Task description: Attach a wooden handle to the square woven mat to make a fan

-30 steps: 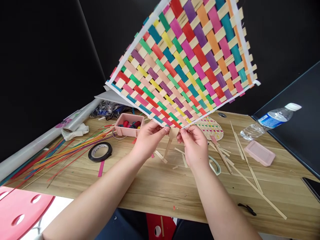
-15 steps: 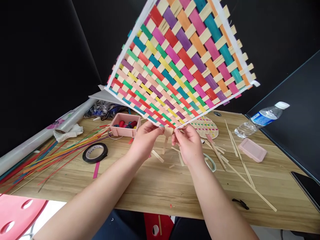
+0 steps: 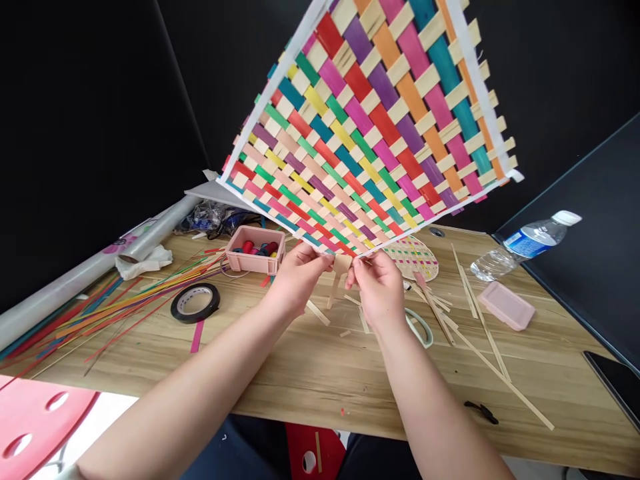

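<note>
A woven panel of coloured and natural flat strips (image 3: pixel 370 127), edged with white tape, stands tilted up above the table, one corner pointing down. My left hand (image 3: pixel 303 277) pinches its lower edge left of that corner, thumb on the near side. On the other side of the corner my right hand (image 3: pixel 376 283) grips the edge between thumb and fingers. Between both hands a pale wooden piece (image 3: pixel 341 264) with a narrow stem hangs below the corner. Strip ends stick out past the tape along the upper sides.
Black tape roll (image 3: pixel 195 303), bundled coloured strips (image 3: pixel 125 303) and a pink box (image 3: pixel 255 250) of thread spools lie left. Rightward are a small woven oval (image 3: pixel 417 259), loose pale strips (image 3: pixel 483 327), a water bottle (image 3: pixel 530 243), a pink lid (image 3: pixel 507 305) and a phone (image 3: pixel 615 380).
The view has shifted slightly, and the panel's top appears a little further right. Both hands keep their hold at the lower corner.
</note>
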Tool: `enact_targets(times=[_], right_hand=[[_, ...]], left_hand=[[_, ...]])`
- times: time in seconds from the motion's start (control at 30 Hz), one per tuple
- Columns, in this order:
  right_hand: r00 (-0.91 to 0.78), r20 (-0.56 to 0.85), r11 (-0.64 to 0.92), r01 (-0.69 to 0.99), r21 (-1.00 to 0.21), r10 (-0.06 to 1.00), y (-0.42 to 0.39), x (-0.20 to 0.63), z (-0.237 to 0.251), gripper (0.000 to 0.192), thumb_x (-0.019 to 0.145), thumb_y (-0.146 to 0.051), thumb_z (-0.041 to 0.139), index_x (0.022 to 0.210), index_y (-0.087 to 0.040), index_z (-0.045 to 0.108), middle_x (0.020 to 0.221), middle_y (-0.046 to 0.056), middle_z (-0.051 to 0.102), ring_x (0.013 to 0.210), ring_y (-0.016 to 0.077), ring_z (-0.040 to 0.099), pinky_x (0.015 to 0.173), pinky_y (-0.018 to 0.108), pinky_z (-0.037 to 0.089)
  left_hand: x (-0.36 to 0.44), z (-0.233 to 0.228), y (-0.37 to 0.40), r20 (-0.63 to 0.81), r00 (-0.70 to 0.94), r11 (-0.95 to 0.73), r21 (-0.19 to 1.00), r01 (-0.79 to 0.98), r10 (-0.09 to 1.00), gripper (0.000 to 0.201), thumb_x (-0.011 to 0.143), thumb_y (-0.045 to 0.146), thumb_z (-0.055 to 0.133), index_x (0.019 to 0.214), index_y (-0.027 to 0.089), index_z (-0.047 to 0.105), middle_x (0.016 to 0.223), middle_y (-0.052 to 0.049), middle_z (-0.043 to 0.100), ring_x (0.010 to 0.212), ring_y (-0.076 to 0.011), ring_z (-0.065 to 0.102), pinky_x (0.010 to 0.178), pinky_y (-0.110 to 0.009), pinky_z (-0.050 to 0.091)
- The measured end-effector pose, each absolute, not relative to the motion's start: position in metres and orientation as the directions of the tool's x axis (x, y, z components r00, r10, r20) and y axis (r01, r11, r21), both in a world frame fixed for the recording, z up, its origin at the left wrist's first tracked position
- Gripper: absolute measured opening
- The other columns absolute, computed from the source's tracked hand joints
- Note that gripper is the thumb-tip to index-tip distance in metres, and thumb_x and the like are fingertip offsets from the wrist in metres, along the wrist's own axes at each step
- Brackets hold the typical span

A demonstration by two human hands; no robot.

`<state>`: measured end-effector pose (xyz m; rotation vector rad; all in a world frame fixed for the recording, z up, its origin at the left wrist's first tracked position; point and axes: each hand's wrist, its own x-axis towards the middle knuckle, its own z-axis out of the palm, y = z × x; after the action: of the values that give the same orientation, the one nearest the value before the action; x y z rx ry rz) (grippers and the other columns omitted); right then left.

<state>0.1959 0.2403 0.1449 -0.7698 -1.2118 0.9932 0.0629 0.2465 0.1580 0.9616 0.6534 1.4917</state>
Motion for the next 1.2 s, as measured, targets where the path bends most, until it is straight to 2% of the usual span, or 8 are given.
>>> enact_targets(times=[0.13, 0.33, 0.53, 0.67, 0.83, 1.0, 1.2], right_hand=[[0.073, 0.383, 0.390, -0.175, -0.904, 0.921, 0.239, 0.197, 0.145, 0.014, 0.084, -0.033, 0.066, 0.084, -0.022, 0.057, 0.067, -0.005, 0.056, 0.054, 0.0091, 0.054, 0.054, 0.023, 0.047], [0.048, 0.373, 0.376, -0.087, -0.922, 0.926, 0.236, 0.200, 0.149, 0.016, 0.086, -0.037, 0.065, 0.084, -0.022, 0.058, 0.065, -0.005, 0.057, 0.056, 0.0100, 0.054, 0.058, 0.024, 0.047], [0.010, 0.341, 0.340, -0.097, -0.935, 0.940, 0.229, 0.199, 0.154, 0.013, 0.087, -0.035, 0.063, 0.090, -0.022, 0.060, 0.071, -0.002, 0.061, 0.061, 0.0116, 0.057, 0.060, 0.025, 0.048], [0.016, 0.338, 0.338, 0.000, -0.941, 0.941, 0.229, 0.200, 0.152, 0.013, 0.090, -0.034, 0.060, 0.094, -0.022, 0.061, 0.069, -0.002, 0.060, 0.063, 0.0130, 0.058, 0.064, 0.027, 0.049], [0.082, 0.345, 0.334, 0.124, -0.934, 0.935, 0.227, 0.200, 0.151, 0.012, 0.089, -0.033, 0.059, 0.086, -0.022, 0.061, 0.067, -0.002, 0.061, 0.065, 0.0141, 0.058, 0.065, 0.027, 0.047], [0.103, 0.424, 0.417, 0.083, -0.905, 0.900, 0.221, 0.196, 0.156, 0.011, 0.090, -0.032, 0.060, 0.084, -0.022, 0.058, 0.066, -0.003, 0.056, 0.061, 0.0119, 0.055, 0.063, 0.025, 0.046], [0.044, 0.416, 0.417, -0.021, -0.909, 0.908, 0.223, 0.193, 0.154, 0.009, 0.090, -0.031, 0.060, 0.095, -0.023, 0.060, 0.072, -0.003, 0.059, 0.061, 0.0111, 0.056, 0.061, 0.025, 0.047]], left_hand=[[0.063, 0.159, 0.245, 0.184, 0.047, -0.132, 0.842, -0.524, 0.982, 0.012, 0.067, 0.024, 0.075, 0.070, 0.017, 0.066, 0.067, 0.001, 0.057, 0.066, -0.0105, 0.049, 0.066, -0.023, 0.042], [0.064, 0.160, 0.243, 0.163, -0.001, -0.138, 0.828, -0.543, 0.987, 0.019, 0.063, 0.021, 0.076, 0.078, 0.018, 0.065, 0.074, 0.002, 0.059, 0.067, -0.0097, 0.050, 0.063, -0.022, 0.042], [0.062, 0.163, 0.240, 0.101, 0.027, -0.071, 0.843, -0.533, 0.995, 0.016, 0.064, 0.018, 0.073, 0.074, 0.019, 0.060, 0.061, 0.005, 0.051, 0.053, -0.0063, 0.042, 0.049, -0.020, 0.031], [0.063, 0.163, 0.240, 0.144, 0.018, -0.111, 0.831, -0.545, 0.989, 0.020, 0.064, 0.021, 0.076, 0.078, 0.018, 0.062, 0.067, 0.004, 0.055, 0.054, -0.0062, 0.045, 0.049, -0.020, 0.035], [0.064, 0.161, 0.240, 0.183, 0.011, -0.147, 0.820, -0.553, 0.983, 0.021, 0.064, 0.021, 0.078, 0.078, 0.018, 0.064, 0.070, 0.003, 0.058, 0.055, -0.0060, 0.047, 0.050, -0.019, 0.039], [0.063, 0.161, 0.239, 0.164, 0.070, -0.088, 0.786, -0.612, 0.984, 0.018, 0.064, 0.019, 0.077, 0.073, 0.016, 0.062, 0.065, 0.004, 0.058, 0.054, -0.0066, 0.051, 0.051, -0.019, 0.043], [0.061, 0.160, 0.242, 0.147, 0.066, -0.070, 0.757, -0.650, 0.987, 0.017, 0.067, 0.016, 0.076, 0.080, 0.015, 0.065, 0.069, 0.004, 0.060, 0.056, -0.0047, 0.053, 0.053, -0.016, 0.045]])
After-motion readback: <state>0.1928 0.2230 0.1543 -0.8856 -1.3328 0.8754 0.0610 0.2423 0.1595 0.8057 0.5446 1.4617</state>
